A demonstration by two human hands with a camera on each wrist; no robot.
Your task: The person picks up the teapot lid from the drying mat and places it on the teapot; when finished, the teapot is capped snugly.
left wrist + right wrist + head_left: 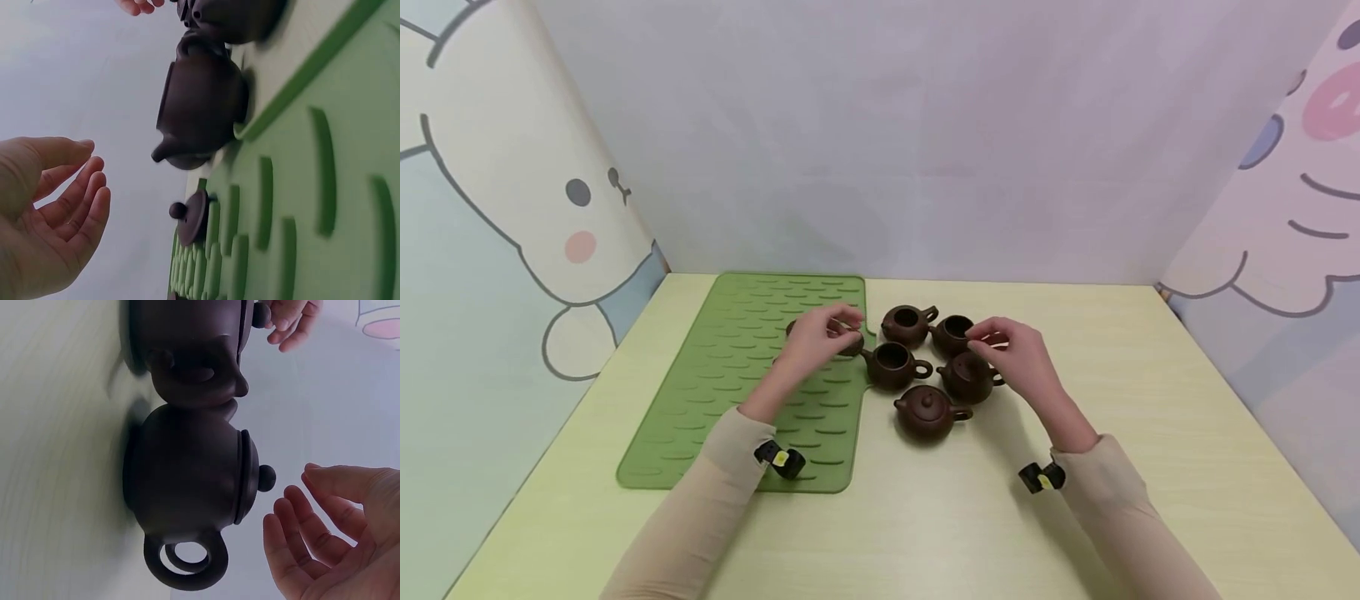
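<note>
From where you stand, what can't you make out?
- Head view: the left hand hides all but a sliver of a dark-brown piece on the ribbed green rectangular mat.
- Head view: shadow hides the inside of the open, round, dark-brown teapot nearest the mat.
- Right wrist view: the top edge cuts off part of a lidded, dark-brown teapot.

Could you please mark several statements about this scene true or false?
1. Five teapots stand clustered at the right-hand side of the green mat. True.
2. Every teapot has its lid on. False: three are open on top.
3. A knobbed lid lies on the mat. True.
4. The right hand grips a teapot handle. False: it holds nothing, its fingers near a lidded teapot.
5. The left hand is empty. True.
</note>
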